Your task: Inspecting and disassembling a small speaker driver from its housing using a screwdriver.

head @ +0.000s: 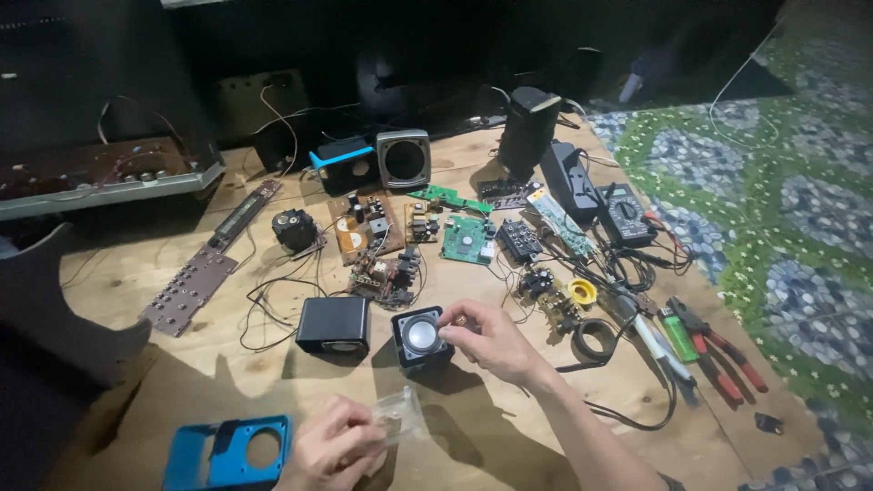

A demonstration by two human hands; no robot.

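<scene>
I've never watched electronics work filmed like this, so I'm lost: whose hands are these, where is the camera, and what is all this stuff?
A single camera worn on the person's head looks down at a wooden table. The right hand touches a small black speaker cube. The left hand holds a clear plastic piece, beside a blue speaker shell. Another black box sits nearby. Farther off lie circuit boards, tangled wires, a multimeter, red-handled pliers and a green lighter.

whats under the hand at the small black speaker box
The right hand rests on the black speaker box, fingers at its right top edge. The round silver cone shows face-up; the box's right side and the wooden table behind are covered.
</scene>
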